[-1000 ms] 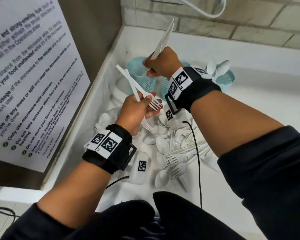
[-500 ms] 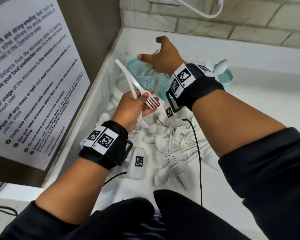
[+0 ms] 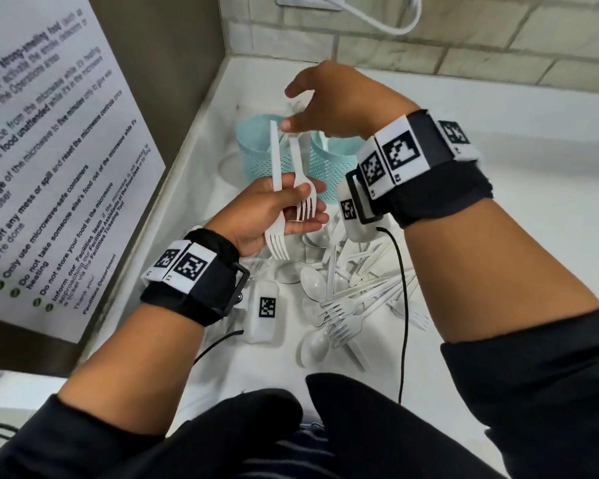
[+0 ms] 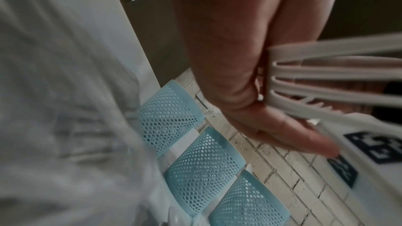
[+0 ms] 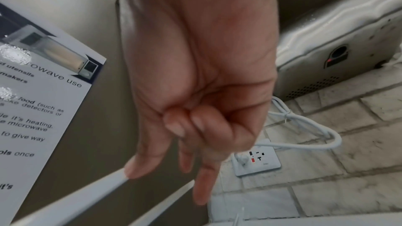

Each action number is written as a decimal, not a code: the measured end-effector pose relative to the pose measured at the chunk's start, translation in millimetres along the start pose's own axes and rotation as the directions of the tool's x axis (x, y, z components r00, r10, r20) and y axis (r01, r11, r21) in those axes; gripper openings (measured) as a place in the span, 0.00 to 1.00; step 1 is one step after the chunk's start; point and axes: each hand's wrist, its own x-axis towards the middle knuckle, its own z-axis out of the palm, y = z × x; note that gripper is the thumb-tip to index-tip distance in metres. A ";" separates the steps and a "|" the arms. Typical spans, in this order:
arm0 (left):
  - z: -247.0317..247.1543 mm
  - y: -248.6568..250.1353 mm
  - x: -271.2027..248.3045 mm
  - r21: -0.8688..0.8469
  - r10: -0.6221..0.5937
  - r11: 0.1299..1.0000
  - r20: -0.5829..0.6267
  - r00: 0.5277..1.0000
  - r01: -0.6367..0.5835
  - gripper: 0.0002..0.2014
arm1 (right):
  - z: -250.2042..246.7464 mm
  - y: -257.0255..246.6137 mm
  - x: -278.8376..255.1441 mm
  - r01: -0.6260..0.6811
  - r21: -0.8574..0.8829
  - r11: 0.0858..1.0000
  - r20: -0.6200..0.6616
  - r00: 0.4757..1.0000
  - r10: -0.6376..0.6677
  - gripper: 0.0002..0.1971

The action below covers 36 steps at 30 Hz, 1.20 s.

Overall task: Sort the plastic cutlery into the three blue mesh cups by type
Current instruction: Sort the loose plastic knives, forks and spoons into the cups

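Right now two white plastic forks (image 3: pixel 280 202) sit in the left hand (image 3: pixel 261 216), pinched between thumb and fingers with their tines pointing down toward the wrist and their handles rising up and away. The left wrist view shows the tines close against the palm. Just above the handle tips hovers the right hand (image 3: pixel 336 102), holding nothing; its thumb and forefinger reach out toward the fork handles while, in the right wrist view, two other fingers (image 5: pixel 185 125) fold back into the palm. Whether a fingertip actually touches a handle cannot be told.

Directly beyond the left hand and under the right stand the blue mesh cups (image 3: pixel 267 150); two show in the head view, the nearer one with white cutlery poking out, and the left wrist view shows three in a row (image 4: pixel 202 164). Below the right wrist, beside the left forearm, lies the loose pile of cutlery (image 3: pixel 346 292), forks and spoons jumbled on the white counter (image 3: pixel 533 257). A printed notice (image 3: pixel 49 160) hangs on the panel left of the left arm. A white cable (image 3: pixel 377 15) loops on the brick wall beyond the right hand.
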 end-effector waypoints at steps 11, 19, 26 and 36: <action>0.5 1.9 -4.4 0.009 -0.089 0.996 0.077 0.993 0.088 0.14 | 12.8 12.2 -4.7 -0.061 0.277 0.959 0.269 0.963 -0.017 0.19; 0.2 -0.8 3.4 0.082 -0.104 0.992 0.093 0.990 0.097 0.16 | 21.6 18.1 -6.2 -0.109 0.413 0.904 0.347 0.937 -0.046 0.11; 4.3 0.8 7.2 0.072 -0.121 0.991 0.110 0.987 0.114 0.16 | 22.3 26.4 -9.7 -0.155 0.525 0.837 0.343 0.938 -0.041 0.17; -3.3 0.4 9.9 0.051 -0.066 0.997 0.098 0.993 0.062 0.12 | 17.6 46.0 -15.1 -0.122 0.724 0.679 0.156 0.988 0.011 0.05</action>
